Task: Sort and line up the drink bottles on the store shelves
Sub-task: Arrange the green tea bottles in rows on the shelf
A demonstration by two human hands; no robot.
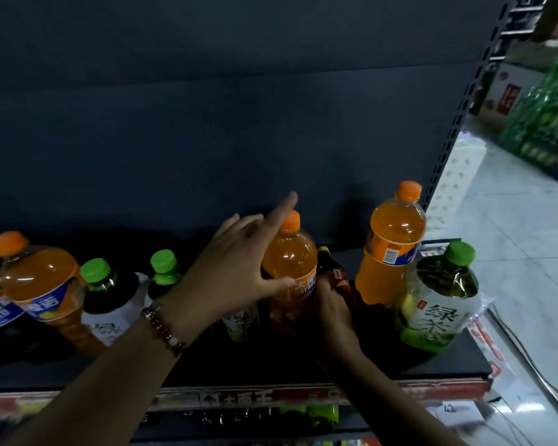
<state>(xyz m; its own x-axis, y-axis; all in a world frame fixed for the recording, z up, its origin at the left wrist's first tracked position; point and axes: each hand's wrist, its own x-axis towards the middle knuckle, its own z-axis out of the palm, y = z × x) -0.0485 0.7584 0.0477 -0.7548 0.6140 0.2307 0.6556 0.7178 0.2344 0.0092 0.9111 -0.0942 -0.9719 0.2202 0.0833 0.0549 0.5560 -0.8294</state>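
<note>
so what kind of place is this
Most likely a shop aisle: orange soda bottles and green tea bottles stand on a dark metal shelf with a price strip along its front edge.

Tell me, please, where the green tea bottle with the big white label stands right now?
In the head view, the green tea bottle stands at the shelf's right front end, just right of the rightmost orange soda bottle and clear of both hands.

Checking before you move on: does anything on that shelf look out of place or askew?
Yes. The kinds are mixed: orange soda bottles alternate with green tea bottles instead of standing grouped. A dark bottle is wedged behind the middle orange bottle between your hands. The far-left orange bottle appears tilted, though the wide lens may exaggerate that.
</note>
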